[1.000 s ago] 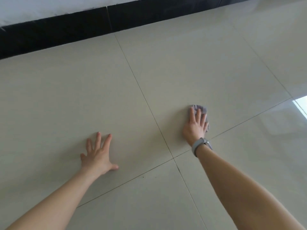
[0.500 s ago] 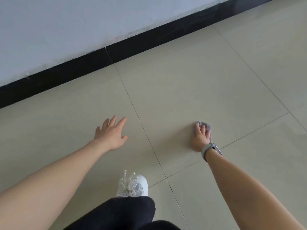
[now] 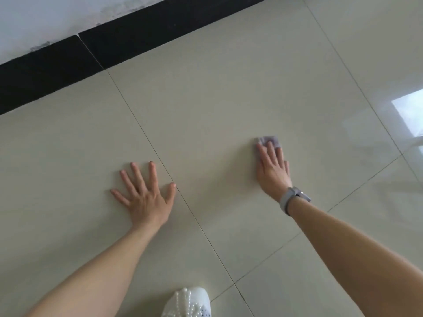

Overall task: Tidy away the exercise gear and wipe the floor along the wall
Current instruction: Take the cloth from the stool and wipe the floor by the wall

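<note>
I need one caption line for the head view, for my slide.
Right hand presses a small purple cloth flat on the beige tiled floor; left hand braces, fingers spread.

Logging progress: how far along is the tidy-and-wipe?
Done: no exercise gear in view. In hand: right hand presses the cloth flat on the floor tile; left hand braces, spread. Left: the strip by the black skirting, away from the cloth.
</note>
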A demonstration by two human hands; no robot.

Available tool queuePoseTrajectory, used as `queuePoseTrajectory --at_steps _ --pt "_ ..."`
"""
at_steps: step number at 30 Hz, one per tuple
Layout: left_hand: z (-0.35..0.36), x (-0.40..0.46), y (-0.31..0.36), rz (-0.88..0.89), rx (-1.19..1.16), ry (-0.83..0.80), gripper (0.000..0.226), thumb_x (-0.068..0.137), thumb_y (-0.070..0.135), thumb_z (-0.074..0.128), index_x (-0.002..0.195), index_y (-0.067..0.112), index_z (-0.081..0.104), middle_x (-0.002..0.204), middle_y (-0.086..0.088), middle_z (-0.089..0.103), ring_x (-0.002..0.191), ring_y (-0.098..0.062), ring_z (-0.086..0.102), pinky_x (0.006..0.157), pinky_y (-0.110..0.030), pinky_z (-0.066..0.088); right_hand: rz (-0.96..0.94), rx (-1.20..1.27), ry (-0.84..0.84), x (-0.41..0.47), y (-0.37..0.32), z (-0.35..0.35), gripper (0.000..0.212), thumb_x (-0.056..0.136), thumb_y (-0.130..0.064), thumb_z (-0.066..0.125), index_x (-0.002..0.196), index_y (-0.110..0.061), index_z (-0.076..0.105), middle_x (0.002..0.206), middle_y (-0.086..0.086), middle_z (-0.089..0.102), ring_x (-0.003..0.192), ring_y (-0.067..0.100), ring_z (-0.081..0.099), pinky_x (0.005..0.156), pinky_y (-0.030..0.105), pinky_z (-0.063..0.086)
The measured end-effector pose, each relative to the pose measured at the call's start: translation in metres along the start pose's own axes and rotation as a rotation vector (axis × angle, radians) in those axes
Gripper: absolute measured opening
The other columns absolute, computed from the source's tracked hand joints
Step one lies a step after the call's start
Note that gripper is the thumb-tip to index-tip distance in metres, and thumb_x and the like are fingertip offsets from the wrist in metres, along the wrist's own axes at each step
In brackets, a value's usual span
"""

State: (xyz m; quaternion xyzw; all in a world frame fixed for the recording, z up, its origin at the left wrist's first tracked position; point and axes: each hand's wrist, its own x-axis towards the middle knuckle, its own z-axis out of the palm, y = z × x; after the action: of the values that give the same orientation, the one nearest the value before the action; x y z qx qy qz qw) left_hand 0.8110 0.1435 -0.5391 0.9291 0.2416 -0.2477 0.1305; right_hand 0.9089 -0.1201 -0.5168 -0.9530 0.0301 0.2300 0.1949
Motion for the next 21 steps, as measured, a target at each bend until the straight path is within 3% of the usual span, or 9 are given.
queuePoseTrajectory --at_steps 2,4,7,9,10,12,16,18,21 --pt "0.002 -0.003 0.001 0.001 -0.026 -0.012 0.084 0.074 0.066 0.013 0.147 0.023 0.005 0.156 -0.019 0.001 0.143 -0.042 -0.004 0.106 -0.068 -0.003 0.294 0.237 0.118 0.014 -0.006 -0.014 0.050 0.099 -0.034 0.021 0.146 -0.033 0.004 0.157 -0.008 -0.001 0.145 0.019 -0.003 0.117 0.044 0.002" --pt "0.003 -0.002 -0.002 0.010 -0.036 -0.023 0.083 0.076 0.063 0.019 0.147 0.020 0.016 0.155 -0.022 0.009 0.142 -0.044 0.003 0.104 -0.070 0.001 0.299 0.138 0.070 0.000 -0.035 0.007 0.057 0.096 -0.017 0.026 0.148 -0.028 0.005 0.158 0.000 -0.002 0.145 0.025 -0.006 0.118 0.047 0.001" --pt "0.001 0.001 -0.002 0.000 -0.047 -0.034 0.082 0.076 0.061 0.020 0.147 0.020 0.019 0.155 -0.021 0.010 0.142 -0.044 0.004 0.104 -0.070 0.000 -0.363 -0.120 -0.027 -0.047 -0.077 0.066 0.068 0.079 -0.006 0.029 0.144 -0.022 0.024 0.152 0.008 0.026 0.140 0.036 0.017 0.112 0.055 0.020" --pt "0.002 0.002 -0.001 0.021 -0.056 -0.050 0.077 0.078 0.056 0.026 0.144 0.017 0.027 0.152 -0.024 0.019 0.140 -0.047 0.013 0.101 -0.074 0.007 -0.869 -0.323 -0.135 -0.047 -0.077 0.075 0.060 0.079 -0.013 0.034 0.137 -0.026 0.036 0.143 0.003 0.044 0.135 0.033 0.035 0.112 0.049 0.025" --pt "0.002 0.002 -0.001 0.030 -0.049 -0.038 0.075 0.079 0.054 0.028 0.144 0.017 0.028 0.152 -0.024 0.020 0.139 -0.047 0.015 0.100 -0.074 0.008 -0.972 -0.367 -0.131 -0.031 -0.071 0.068 0.059 0.080 -0.014 0.036 0.137 -0.027 0.037 0.143 0.002 0.046 0.135 0.030 0.037 0.113 0.044 0.022" --pt "0.003 0.002 -0.003 0.027 -0.039 0.006 0.077 0.079 0.058 0.021 0.147 0.021 0.018 0.155 -0.019 0.011 0.142 -0.042 0.005 0.104 -0.069 0.001 -0.793 -0.335 -0.043 0.009 -0.064 0.044 0.062 0.082 -0.008 0.038 0.141 -0.028 0.032 0.149 0.001 0.036 0.140 0.029 0.027 0.115 0.042 0.014" --pt "0.005 0.002 -0.007 0.002 -0.039 0.003 0.077 0.071 0.061 -0.002 0.140 0.030 -0.016 0.156 -0.007 -0.018 0.142 -0.031 -0.022 0.108 -0.060 -0.014 0.054 0.024 0.119 0.089 -0.076 -0.001 0.067 0.088 -0.005 0.030 0.147 -0.031 0.010 0.158 -0.001 0.004 0.145 0.025 -0.005 0.117 0.041 -0.005" --pt "0.002 0.003 -0.007 0.000 -0.078 -0.017 0.075 0.074 0.056 -0.002 0.144 0.034 -0.012 0.156 -0.005 -0.020 0.142 -0.029 -0.023 0.108 -0.059 -0.015 0.018 -0.003 0.127 0.098 -0.108 0.008 0.069 0.086 -0.002 0.030 0.147 -0.029 0.010 0.158 -0.001 0.003 0.145 0.026 -0.007 0.116 0.042 -0.007" --pt "-0.003 0.004 -0.012 -0.006 -0.219 -0.020 0.059 0.087 0.038 0.015 0.146 0.038 0.006 0.158 0.000 -0.011 0.144 -0.023 -0.018 0.111 -0.055 -0.013 -0.470 -0.104 -0.020 0.071 -0.152 0.050 0.069 0.086 0.000 0.034 0.146 -0.030 0.018 0.157 -0.002 0.011 0.145 0.025 -0.003 0.116 0.041 -0.007"
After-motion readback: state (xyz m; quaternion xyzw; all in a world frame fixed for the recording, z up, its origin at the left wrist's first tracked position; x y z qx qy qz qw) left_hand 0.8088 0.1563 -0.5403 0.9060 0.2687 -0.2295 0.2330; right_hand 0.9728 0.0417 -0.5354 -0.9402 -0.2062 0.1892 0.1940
